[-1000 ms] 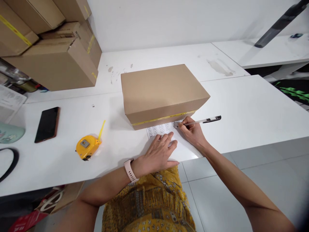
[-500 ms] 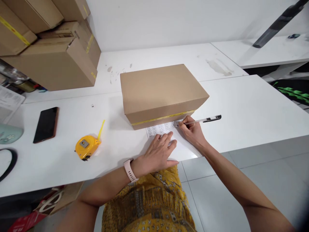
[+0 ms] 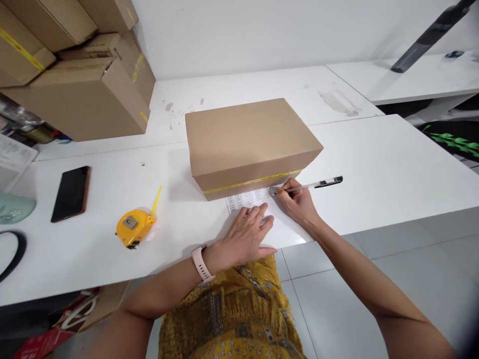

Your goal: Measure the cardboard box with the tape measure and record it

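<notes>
My right hand (image 3: 297,202) grips a pen (image 3: 325,183) with a clear barrel and black end, its tip low over a white sheet of paper (image 3: 286,227). Rows of small handwriting cover the paper's upper part. My left hand (image 3: 250,233) lies on the sheet with its fingers spread, a pale pink band at the wrist. Right behind the paper stands a closed cardboard box (image 3: 250,137) with yellow tape along its front side. The box hides the sheet's far edge.
To the left lie a yellow tape measure (image 3: 134,227), its tongue partly out, and a dark phone (image 3: 71,193). Cardboard boxes (image 3: 82,99) are stacked at the back left. A mint-green container (image 3: 17,208) stands at the left edge. A dark bottle-like object (image 3: 426,42) is at the back right.
Almost nothing differs. The pen and right hand stay at nearly the same spot on the paper, and the whole view has shifted very slightly.
</notes>
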`<state>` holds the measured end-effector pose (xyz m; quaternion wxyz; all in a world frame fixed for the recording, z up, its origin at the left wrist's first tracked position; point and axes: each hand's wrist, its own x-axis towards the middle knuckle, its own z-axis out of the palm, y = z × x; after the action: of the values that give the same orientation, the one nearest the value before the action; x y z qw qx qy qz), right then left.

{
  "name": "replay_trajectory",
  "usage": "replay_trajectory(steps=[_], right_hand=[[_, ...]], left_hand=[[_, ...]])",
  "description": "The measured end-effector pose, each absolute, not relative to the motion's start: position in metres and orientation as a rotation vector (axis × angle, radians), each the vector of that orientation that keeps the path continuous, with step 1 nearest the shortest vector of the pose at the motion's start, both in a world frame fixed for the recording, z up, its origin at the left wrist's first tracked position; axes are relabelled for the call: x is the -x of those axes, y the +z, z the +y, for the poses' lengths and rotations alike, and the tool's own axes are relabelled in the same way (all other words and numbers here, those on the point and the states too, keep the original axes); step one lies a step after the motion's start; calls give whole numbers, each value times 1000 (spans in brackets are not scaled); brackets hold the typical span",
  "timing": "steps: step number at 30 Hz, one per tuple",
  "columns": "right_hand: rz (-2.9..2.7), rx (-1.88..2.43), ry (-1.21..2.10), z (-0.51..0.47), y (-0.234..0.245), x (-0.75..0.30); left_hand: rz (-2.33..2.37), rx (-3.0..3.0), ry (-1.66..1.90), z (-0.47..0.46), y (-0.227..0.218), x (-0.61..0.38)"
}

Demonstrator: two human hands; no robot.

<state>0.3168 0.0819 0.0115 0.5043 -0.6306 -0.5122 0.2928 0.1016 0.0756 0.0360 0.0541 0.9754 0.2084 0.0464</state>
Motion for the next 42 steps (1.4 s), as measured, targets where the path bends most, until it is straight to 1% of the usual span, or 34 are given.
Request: replay_trajectory(steps=[42], right_hand=[[-1220, 1543, 658, 83, 13, -317]], left_hand=[[630, -2983, 162, 75, 36, -101]])
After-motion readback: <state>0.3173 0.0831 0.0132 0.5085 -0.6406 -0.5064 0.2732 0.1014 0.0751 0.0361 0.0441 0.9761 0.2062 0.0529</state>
